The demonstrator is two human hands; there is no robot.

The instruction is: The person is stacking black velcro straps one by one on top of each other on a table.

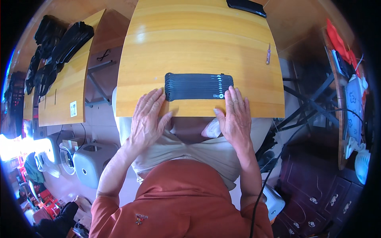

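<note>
A row of overlapping flat black straps (192, 86) with white print near the right end lies on the near part of the wooden table (198, 47). My left hand (147, 116) rests at the left end of the row, fingers stretched out and thumb apart, fingertips beside the straps' rounded ends. At the other end is my right hand (235, 115), also stretched out, with its fingertips at or touching the right edge. Neither hand grasps anything that I can see.
A small screwdriver-like tool (268, 54) lies by the table's right side. Another black bundle (247, 7) is at the far right edge. Heaps of black straps (73, 41) lie on a side table at left. A dark cable (274, 168) hangs at right, near a fan (362, 164).
</note>
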